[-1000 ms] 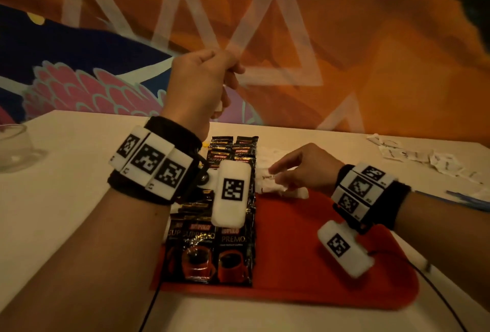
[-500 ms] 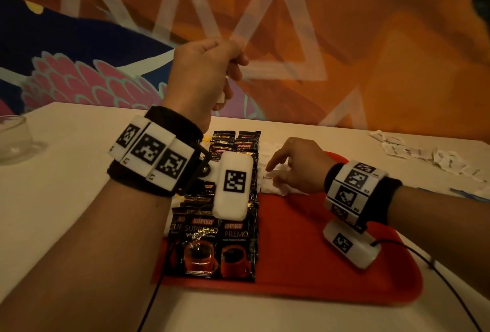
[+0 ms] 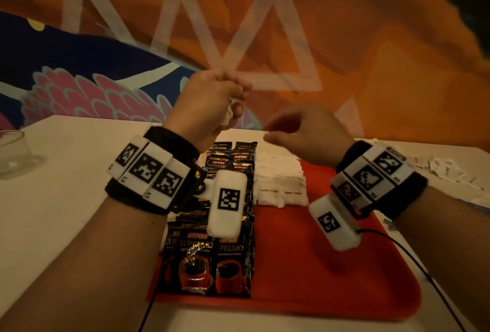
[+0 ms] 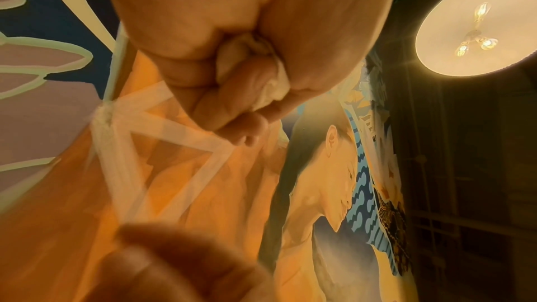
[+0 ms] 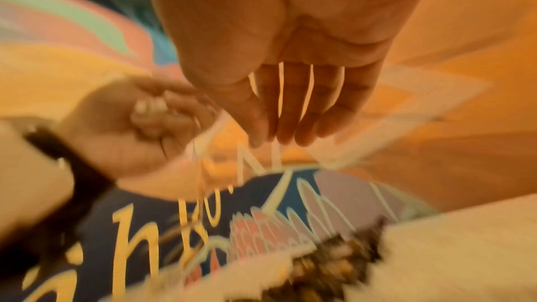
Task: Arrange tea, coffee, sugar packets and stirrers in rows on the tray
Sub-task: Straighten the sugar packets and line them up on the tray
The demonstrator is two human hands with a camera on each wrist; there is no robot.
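Tray (image 3: 305,278) right half bare; coffee sachets (image 3: 212,260), sugar packets (image 3: 281,185) fill left.

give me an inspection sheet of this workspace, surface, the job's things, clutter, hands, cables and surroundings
Surface: pale table bearing a red tray.
Job's things: black coffee sachets in rows along the tray's left side; white brown sugar packets overlapped beside them; stirrers and tea: nothing seen.
Clutter: loose white packets on the table at far right; a glass at far left.
Hands: left hand raised, gripping white packets; right hand above the tray, fingers straight, holding nothing.
Cables: black cable trailing from the right wrist across the tray.
Surroundings: orange and blue mural; lit ceiling lamp.
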